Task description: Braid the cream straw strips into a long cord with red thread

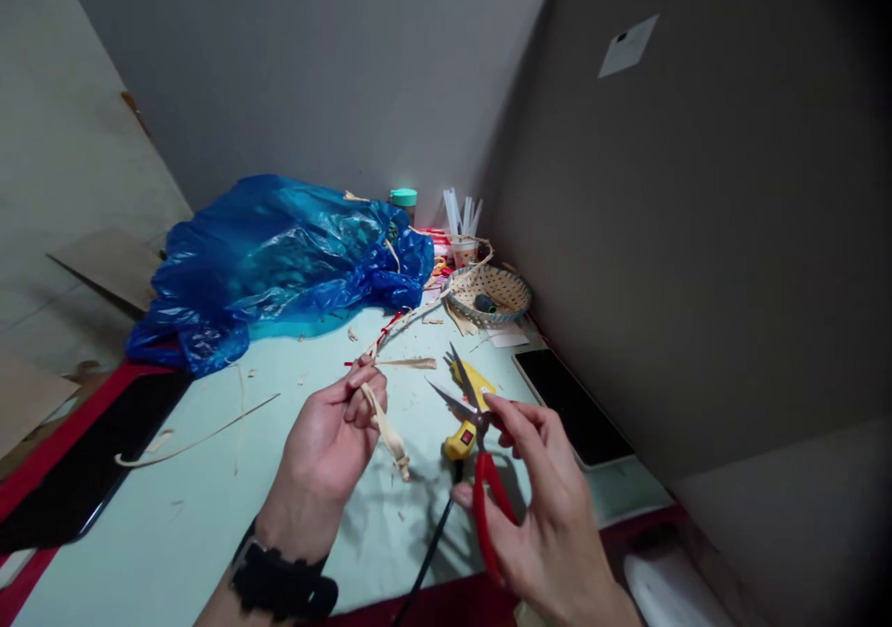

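Tan flat cane strip (386, 434) hangs pinched in the left hand (334, 441). At three o'clock, the right hand (550, 506) grips red-handled scissors (480, 450), blades apart. Bare pale-green tabletop (229, 478) lies at nine.

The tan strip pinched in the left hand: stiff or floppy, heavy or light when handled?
Probably floppy: the tan strip droops in a curve below the left hand instead of standing out. Likely very light, being thin and flat like the scraps on the table. Perhaps easy to cut or tear; the right hand holds open red scissors beside it.
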The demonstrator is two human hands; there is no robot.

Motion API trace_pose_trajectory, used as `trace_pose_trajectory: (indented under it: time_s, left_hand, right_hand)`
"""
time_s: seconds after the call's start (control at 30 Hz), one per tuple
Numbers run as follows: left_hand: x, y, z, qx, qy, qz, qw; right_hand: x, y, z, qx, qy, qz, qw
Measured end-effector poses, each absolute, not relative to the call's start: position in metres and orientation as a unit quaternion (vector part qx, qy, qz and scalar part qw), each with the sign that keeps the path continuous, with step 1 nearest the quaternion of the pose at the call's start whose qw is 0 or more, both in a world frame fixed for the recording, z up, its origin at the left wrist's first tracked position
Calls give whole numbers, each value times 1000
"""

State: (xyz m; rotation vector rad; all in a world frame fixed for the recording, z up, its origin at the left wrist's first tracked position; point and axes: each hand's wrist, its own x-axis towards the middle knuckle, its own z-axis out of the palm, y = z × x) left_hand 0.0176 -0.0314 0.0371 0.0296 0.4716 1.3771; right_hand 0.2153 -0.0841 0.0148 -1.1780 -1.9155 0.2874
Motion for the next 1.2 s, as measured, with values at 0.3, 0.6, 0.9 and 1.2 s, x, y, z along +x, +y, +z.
trace_pose_trajectory:
  time_s: [0.3,0.6,0.9,1.2]
  left_hand:
    - [20,-31,31,7,214,625,751]
    - [19,-30,29,9,221,619,754]
    - [19,-32,36,7,258,627,735]
    - [10,-30,37,-11,282,627,726]
  right_hand:
    - [194,-68,16,-490,-751,118,426]
    - [192,-58,18,-477,-751,103,446]
    - [209,-63,11,-438,-784,89,430]
    - [251,-60,7,-361,-859,-96,350]
